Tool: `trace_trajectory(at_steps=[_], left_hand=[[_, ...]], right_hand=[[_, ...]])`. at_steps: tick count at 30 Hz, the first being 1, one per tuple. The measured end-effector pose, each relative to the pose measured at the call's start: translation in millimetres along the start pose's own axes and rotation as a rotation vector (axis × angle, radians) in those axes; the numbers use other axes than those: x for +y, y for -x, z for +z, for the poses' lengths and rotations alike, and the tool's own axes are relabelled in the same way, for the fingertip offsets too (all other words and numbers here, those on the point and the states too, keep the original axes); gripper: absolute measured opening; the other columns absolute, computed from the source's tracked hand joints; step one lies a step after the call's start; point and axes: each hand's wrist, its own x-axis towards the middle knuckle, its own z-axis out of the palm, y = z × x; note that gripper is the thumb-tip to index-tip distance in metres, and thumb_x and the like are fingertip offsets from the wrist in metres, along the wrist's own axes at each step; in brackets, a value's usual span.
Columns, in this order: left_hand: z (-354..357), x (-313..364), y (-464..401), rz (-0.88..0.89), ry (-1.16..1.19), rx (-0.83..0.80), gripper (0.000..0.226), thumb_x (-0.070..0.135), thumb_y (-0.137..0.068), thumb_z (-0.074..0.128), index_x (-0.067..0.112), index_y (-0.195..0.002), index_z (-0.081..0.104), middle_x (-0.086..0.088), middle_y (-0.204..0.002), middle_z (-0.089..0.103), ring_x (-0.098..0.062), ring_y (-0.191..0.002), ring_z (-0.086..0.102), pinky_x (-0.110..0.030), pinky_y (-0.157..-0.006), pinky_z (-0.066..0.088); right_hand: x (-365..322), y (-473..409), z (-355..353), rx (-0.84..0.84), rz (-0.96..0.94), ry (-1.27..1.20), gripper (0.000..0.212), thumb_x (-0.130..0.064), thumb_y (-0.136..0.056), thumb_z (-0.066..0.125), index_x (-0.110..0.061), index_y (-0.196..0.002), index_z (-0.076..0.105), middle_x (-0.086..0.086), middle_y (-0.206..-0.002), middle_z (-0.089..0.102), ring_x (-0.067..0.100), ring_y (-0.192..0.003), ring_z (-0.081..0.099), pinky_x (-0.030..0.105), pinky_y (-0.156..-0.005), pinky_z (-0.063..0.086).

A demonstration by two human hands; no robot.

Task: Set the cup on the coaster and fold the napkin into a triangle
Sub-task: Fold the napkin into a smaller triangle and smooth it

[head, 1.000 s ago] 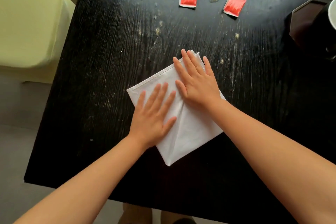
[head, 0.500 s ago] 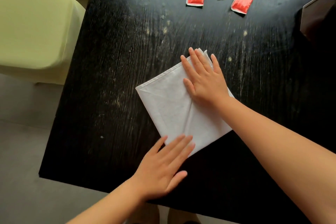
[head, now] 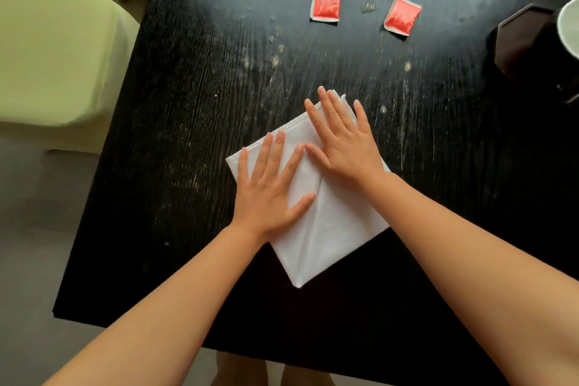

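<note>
- White cloth, the napkin (head: 329, 222), lies on the black table (head: 194, 122) near its front edge, turned so that one corner points toward you and another points away.
- Your left hand (head: 269, 194) lies flat on the napkin's left part, fingers spread and thumb out to the right — it grips nothing, only presses down.
- Your right hand (head: 347, 147) lies flat on the far corner of the napkin, fingers together and pointing away from you; it too is spread out and holds nothing.
- Your two hands sit close beside each other, the left index finger almost meeting the right thumb.
- A crease runs down the napkin from between your hands toward its near corner.
- At the right edge of view a dark coaster (head: 526, 41) shows, with the cup (head: 570, 31) on it — only part of its white rim is visible.
- Two red packets (head: 326, 4) (head: 402, 16) lie farther back on the table, well apart from the napkin.
- A pale green chair (head: 50, 63) stands to the left of the table.
</note>
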Motion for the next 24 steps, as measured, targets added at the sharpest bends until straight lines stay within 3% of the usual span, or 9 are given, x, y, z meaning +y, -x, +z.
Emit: trace_trajectory(at_steps=[2, 5, 7, 10, 16, 21, 24], left_hand=[[-8.3, -1.3, 0.6, -0.009, 0.187, 0.039, 0.073, 0.059, -0.085, 0.022, 0.024, -0.147, 0.006, -0.006, -0.158, 0.008, -0.018, -0.145, -0.002, -0.046, -0.113, -0.007], [-26.1, -7.2, -10.4, -0.058, 0.283, 0.193, 0.066, 0.036, -0.088, 0.040, 0.008, -0.145, 0.024, -0.013, -0.144, 0.041, -0.027, -0.135, 0.035, -0.047, -0.112, 0.015], [-36.1, -8.2, -26.0, -0.114, 0.167, 0.211, 0.059, 0.024, -0.088, 0.052, 0.003, -0.140, 0.034, -0.015, -0.126, 0.053, -0.032, -0.116, 0.047, -0.046, -0.100, 0.033], [-46.5, -6.2, -49.5, -0.173, 0.132, 0.111, 0.046, 0.021, -0.088, 0.053, 0.007, -0.131, 0.046, -0.014, -0.117, 0.053, -0.031, -0.106, 0.047, -0.041, -0.088, 0.038], [-57.9, -14.7, -72.0, -0.262, 0.344, -0.070, 0.039, 0.016, -0.081, 0.062, 0.007, -0.118, 0.052, -0.013, -0.107, 0.059, -0.031, -0.104, 0.053, -0.037, -0.084, 0.042], [-59.3, -16.0, -74.0, -0.241, 0.282, -0.101, 0.014, 0.011, -0.078, 0.060, 0.006, -0.089, 0.065, -0.015, -0.102, 0.053, -0.029, -0.108, 0.045, -0.036, -0.083, 0.043], [-60.8, -13.7, -73.8, -0.257, 0.329, -0.118, 0.012, 0.011, -0.078, 0.059, 0.008, -0.089, 0.061, -0.009, -0.093, 0.057, -0.026, -0.094, 0.052, -0.034, -0.073, 0.042]], right_hand=[[1.1, 9.7, -7.9, 0.151, 0.121, -0.222, 0.064, -0.039, -0.095, 0.043, -0.020, -0.149, 0.014, 0.008, -0.158, 0.008, 0.021, -0.146, 0.006, 0.047, -0.115, 0.005], [14.4, 36.3, -16.7, 0.401, 0.412, -0.330, 0.046, -0.019, -0.088, 0.055, -0.009, -0.133, 0.048, 0.014, -0.134, 0.049, 0.031, -0.126, 0.042, 0.043, -0.100, 0.032], [22.9, 52.1, -14.5, 0.330, 0.492, -0.284, 0.030, -0.018, -0.087, 0.058, -0.009, -0.115, 0.062, 0.012, -0.111, 0.060, 0.030, -0.105, 0.051, 0.038, -0.085, 0.035], [24.0, 57.8, -15.8, 0.223, 0.517, -0.308, 0.019, -0.019, -0.086, 0.057, -0.011, -0.101, 0.065, 0.008, -0.095, 0.061, 0.027, -0.093, 0.052, 0.033, -0.077, 0.029], [21.6, 36.8, -29.5, 0.072, 0.626, -0.354, 0.015, -0.018, -0.080, 0.056, -0.013, -0.092, 0.064, 0.006, -0.096, 0.061, 0.026, -0.095, 0.054, 0.037, -0.079, 0.031], [14.9, 30.4, -31.0, 0.048, 0.651, -0.350, 0.019, -0.011, -0.081, 0.054, -0.012, -0.100, 0.057, 0.006, -0.094, 0.061, 0.029, -0.093, 0.055, 0.036, -0.076, 0.031], [13.7, 31.5, -30.2, 0.022, 0.648, -0.384, 0.020, -0.012, -0.081, 0.054, -0.013, -0.101, 0.054, 0.002, -0.086, 0.059, 0.026, -0.088, 0.056, 0.036, -0.076, 0.028]])
